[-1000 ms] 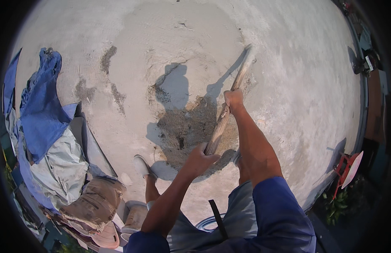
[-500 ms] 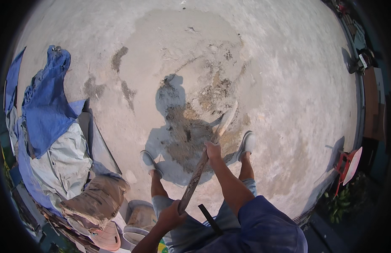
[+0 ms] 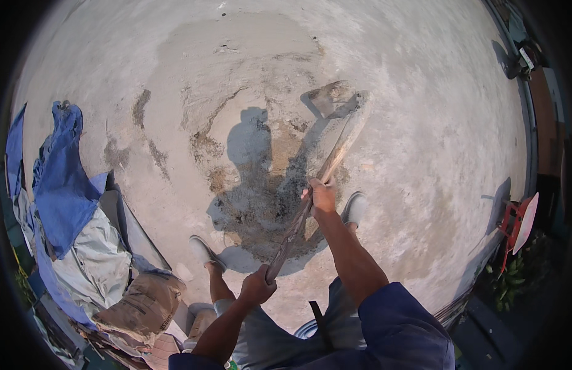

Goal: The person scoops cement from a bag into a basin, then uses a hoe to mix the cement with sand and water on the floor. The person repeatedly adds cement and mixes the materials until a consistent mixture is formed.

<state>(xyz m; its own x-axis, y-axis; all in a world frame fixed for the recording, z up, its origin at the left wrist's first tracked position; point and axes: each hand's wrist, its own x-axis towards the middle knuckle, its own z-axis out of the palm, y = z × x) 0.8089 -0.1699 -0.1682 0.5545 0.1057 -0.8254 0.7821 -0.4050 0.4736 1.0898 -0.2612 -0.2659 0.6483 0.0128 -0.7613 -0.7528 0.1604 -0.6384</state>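
Observation:
My left hand (image 3: 258, 287) is closed round the lower end of a long wooden hoe handle (image 3: 292, 236). Farther up the same shaft, my right hand (image 3: 321, 194) grips it with the fingers wrapped round. The hoe's blade (image 3: 332, 98), smeared with grey, is at the far end, beyond a patch of sandy grey mix (image 3: 255, 213) spread on the ground. My shadow falls across the mix, which lies between and ahead of my feet.
A blue tarp (image 3: 64, 179) and a pale sheet (image 3: 95, 250) lie at the left, with a brown paper sack (image 3: 141, 305) nearer me. A red-framed item (image 3: 515, 228) stands at the right edge. My grey shoes (image 3: 355, 209) flank the mix.
The hoe's far end has moved away from me and slightly right, and its blade now shows. Both hands have moved up and slightly right, still gripping the handle.

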